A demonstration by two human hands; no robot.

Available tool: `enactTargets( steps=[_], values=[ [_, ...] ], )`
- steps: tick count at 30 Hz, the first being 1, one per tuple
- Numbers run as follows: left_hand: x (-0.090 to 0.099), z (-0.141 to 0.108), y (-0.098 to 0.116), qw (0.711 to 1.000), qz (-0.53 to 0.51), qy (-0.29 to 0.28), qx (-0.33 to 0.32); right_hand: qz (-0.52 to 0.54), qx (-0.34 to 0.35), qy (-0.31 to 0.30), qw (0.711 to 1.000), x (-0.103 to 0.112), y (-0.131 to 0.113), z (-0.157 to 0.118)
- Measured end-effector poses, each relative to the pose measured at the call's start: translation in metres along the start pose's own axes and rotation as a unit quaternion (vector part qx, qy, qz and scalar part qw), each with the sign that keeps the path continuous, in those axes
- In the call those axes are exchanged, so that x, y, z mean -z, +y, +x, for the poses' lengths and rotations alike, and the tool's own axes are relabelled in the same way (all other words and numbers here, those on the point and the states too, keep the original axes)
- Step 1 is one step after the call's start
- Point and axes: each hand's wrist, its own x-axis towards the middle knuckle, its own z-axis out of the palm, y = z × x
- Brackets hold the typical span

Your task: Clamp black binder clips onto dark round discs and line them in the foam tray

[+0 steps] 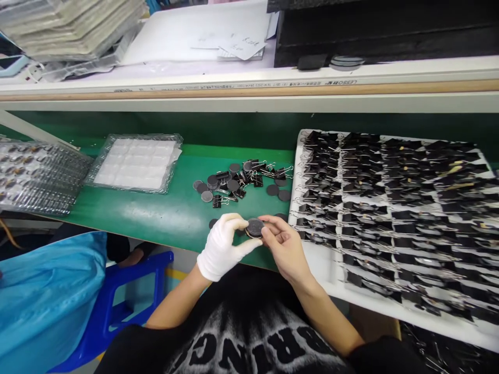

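Between my two hands is a dark round disc (pixel 255 227), held above the near edge of the green table (pixel 156 221). My left hand (pixel 224 246), in a white glove, pinches its left side between thumb and fingers. On the right side, the bare fingers of my right hand (pixel 284 244) close on the same disc. It looks thick or stacked, but I cannot tell how many layers it has. Beyond my hands lies a loose pile of black binder clips (pixel 257 180) with silver handles, mixed with dark and grey round discs (pixel 206 196).
At right, a white tray (pixel 317 259) carries rows of binder clips clamped on discs. Clear plastic trays (pixel 136 162) lie at the left, beside a stack of clear blister trays (pixel 42 176). A shelf (pixel 234 98) spans the back. A blue stool (pixel 132 285) and a person in blue are lower left.
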Motion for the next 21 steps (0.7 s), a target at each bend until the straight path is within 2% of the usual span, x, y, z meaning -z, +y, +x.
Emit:
enactTargets(
  steps=[3,9,12,15,21],
  values=[
    [-0.002,-0.003,0.006,1.000,0.010,0.007,-0.002,-0.016,0.035,0.030,0.999,0.000,0.006,-0.001],
    [-0.002,-0.008,0.013,0.994,0.101,0.028,-0.007,-0.047,0.093,0.080,0.991,-0.001,0.013,-0.008],
    [-0.003,-0.010,0.019,0.993,0.111,0.022,0.022,-0.089,0.162,0.105,0.977,-0.003,0.014,-0.010],
    [-0.006,-0.010,0.024,0.991,0.121,0.044,0.031,-0.143,0.223,0.121,0.957,-0.003,0.016,-0.011],
    [-0.008,-0.011,0.025,0.995,0.097,0.029,0.013,-0.202,0.258,0.135,0.935,-0.002,0.020,-0.011]
  ],
)
